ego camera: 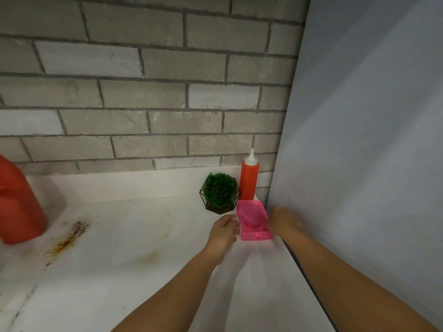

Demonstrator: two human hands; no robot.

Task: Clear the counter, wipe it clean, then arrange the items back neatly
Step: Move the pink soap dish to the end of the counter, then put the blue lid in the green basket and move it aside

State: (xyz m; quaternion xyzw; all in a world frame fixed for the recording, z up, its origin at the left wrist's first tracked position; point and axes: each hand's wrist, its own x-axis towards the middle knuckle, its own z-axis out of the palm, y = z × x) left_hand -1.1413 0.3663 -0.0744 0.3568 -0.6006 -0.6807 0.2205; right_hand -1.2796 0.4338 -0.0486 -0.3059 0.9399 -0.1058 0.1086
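Item: we log two bare forearms entering from the bottom edge, elbows cut off, reaching over the white marbled counter point(143, 279) towards its right rear corner. The left hand point(222, 233) has thumb and fingers curled against the left side of a pink holder point(253, 222) and grips it. The right hand point(284, 221) sits at the holder's right side, too blurred for us to tell whether it grips or only touches. The holder is bright pink plastic, a squarish tray with a slotted front lip and an oval hollow in its tilted upper part; whether it rests on the counter or is lifted, we cannot tell. To the left, brown stains point(69, 238) streak the counter. Just behind the holder stands a potted plant point(220, 194), a green tuft in a dark wire frame, and beside it, upright, a red squeeze bottle point(249, 180) with a white nozzle, its base hidden behind the holder. At the far left a red jug point(19, 204) is cut off by the edge and blurred. A brick wall point(143, 92) backs the counter; a grey panel point(371, 140) closes the right.
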